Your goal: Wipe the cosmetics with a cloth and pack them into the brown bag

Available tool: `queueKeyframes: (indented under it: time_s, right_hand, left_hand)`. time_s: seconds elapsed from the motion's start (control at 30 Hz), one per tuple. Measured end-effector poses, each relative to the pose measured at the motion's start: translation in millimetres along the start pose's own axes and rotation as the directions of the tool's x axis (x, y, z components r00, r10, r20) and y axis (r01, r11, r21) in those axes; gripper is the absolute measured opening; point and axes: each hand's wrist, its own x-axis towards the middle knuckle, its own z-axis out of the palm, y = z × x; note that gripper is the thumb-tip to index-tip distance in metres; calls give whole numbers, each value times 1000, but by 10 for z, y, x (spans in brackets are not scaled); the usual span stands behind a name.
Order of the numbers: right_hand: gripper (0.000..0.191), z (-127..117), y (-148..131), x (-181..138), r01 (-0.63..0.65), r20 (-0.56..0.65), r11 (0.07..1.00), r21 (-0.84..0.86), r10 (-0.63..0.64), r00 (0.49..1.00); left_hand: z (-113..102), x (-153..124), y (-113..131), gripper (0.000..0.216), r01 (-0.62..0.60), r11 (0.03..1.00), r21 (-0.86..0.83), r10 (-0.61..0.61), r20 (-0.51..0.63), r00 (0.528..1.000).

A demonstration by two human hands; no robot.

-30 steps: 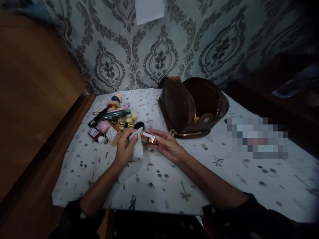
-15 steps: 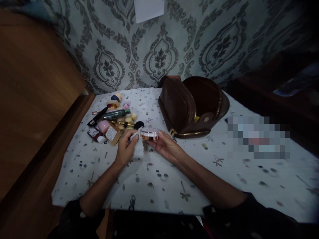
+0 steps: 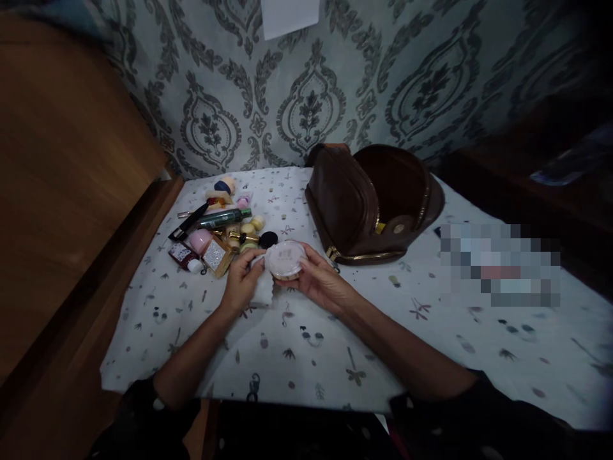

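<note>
Held in my right hand [image 3: 323,279] is a round powder compact [image 3: 286,259] with a pale, shiny lid tilted up toward me. My right fingers and thumb grip its right edge. A white wipe [image 3: 263,291] hangs from my left hand [image 3: 243,279], pinched between thumb and fingers against the compact's left edge. Just beyond my left hand lies a heap of cosmetics: a glittery square bottle [image 3: 216,257], a pink rounded item [image 3: 200,241], a green tube-like bottle [image 3: 223,218] and a black round cap [image 3: 268,240].
A brown leather bag [image 3: 342,204] stands unzipped at the back, right of centre. The white patterned cloth [image 3: 306,370] covers the table. A blurred-out patch [image 3: 500,265] lies to the right. A wooden cabinet [image 3: 71,160] borders the left side, and a patterned wall [image 3: 311,96] rises behind.
The compact has turned from edge-on to showing its lid face toward me. The wipe stays in my left hand at its left edge. The view has shifted slightly.
</note>
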Motion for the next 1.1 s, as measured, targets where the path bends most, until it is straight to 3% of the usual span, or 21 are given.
queueKeyframes:
  time_s: [0.23, 0.43, 0.7, 0.87, 1.1]
  right_hand:
    - [49, 21, -52, -48, -4, 52, 998, -57, 7, 999]
    - [60, 16, -55, -60, -20, 22, 986, -165, 24, 999]
    - [65, -30, -47, -33, -5, 50, 923, -386, 27, 998]
    - [74, -45, 16, -38, -52, 56, 905, -422, 83, 995]
    - [69, 35, -14, -67, -48, 75, 879, -474, 95, 993]
  left_hand:
    - [-23, 24, -1, 19, -66, 997, 41, 63, 66, 996]
    - [-47, 30, 7, 22, -124, 989, 79, 108, 180, 978]
    - [-68, 34, -4, 23, -200, 970, 141, 159, 259, 953]
    - [-72, 17, 33, 23, -274, 946, 173, 217, 289, 932]
    - [-88, -18, 151, 24, -352, 926, 134, 300, 304, 904]
